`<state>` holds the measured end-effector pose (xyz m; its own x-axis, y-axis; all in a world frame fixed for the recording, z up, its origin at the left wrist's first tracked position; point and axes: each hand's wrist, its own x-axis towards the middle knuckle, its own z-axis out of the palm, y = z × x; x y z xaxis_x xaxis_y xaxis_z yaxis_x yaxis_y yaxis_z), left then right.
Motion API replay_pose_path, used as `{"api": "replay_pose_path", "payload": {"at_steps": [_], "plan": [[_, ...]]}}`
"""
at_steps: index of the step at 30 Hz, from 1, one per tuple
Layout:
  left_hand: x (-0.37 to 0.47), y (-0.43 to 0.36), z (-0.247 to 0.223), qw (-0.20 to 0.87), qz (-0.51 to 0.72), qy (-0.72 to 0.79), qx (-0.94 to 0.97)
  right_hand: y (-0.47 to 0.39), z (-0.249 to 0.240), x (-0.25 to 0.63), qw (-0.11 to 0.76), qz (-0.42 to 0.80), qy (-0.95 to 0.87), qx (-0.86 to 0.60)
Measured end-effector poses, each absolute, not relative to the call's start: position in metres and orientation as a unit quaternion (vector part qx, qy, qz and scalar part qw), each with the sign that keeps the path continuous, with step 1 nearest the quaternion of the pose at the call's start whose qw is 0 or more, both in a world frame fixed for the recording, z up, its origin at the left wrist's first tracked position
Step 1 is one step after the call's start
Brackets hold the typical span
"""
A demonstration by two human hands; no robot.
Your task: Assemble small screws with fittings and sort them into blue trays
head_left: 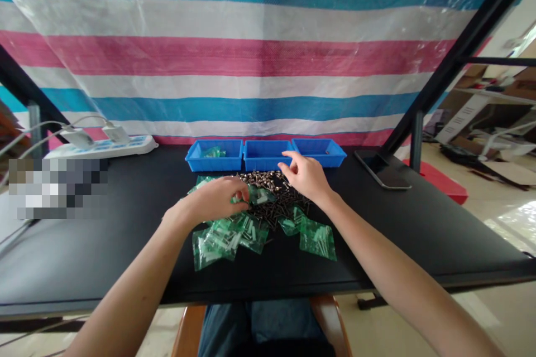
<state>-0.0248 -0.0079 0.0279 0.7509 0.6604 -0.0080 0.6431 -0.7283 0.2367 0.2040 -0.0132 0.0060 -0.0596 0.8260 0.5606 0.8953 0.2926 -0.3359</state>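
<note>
My left hand (224, 196) reaches over green plastic packets (221, 240), its fingers curled near the dark screws (270, 212); whether anything is between the fingertips is too small to tell. My right hand (304, 174) hovers in front of the middle blue bin (268, 163), thumb and index finger apart, nothing visible between them. Under and beside it lie shiny metal pieces (263, 180). One green packet with white pieces (318, 239) rests at the right of the pile. The left blue bin (214, 164) holds a green packet; the right blue bin (324, 159) holds a small item.
A phone (383, 170) lies on the black table (402, 223) to the right. At the back left is a white power strip (104, 146) with plugs and cables. A striped sheet (234, 56) hangs behind, between dark frame posts. A red stool (439, 181) stands beyond the right edge.
</note>
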Motion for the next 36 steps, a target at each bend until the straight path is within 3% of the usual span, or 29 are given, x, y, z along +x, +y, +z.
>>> {"api": "replay_pose_path", "payload": {"at_steps": [6, 36], "plan": [[-0.018, -0.011, 0.022, 0.101, 0.025, 0.348, 0.932, -0.038, 0.004, 0.183, 0.356, 0.046, -0.771, -0.525], [-0.029, -0.001, 0.018, 0.077, 0.028, 0.391, 0.917, -0.043, -0.005, 0.168, 0.322, 0.105, -0.81, -0.479]]}}
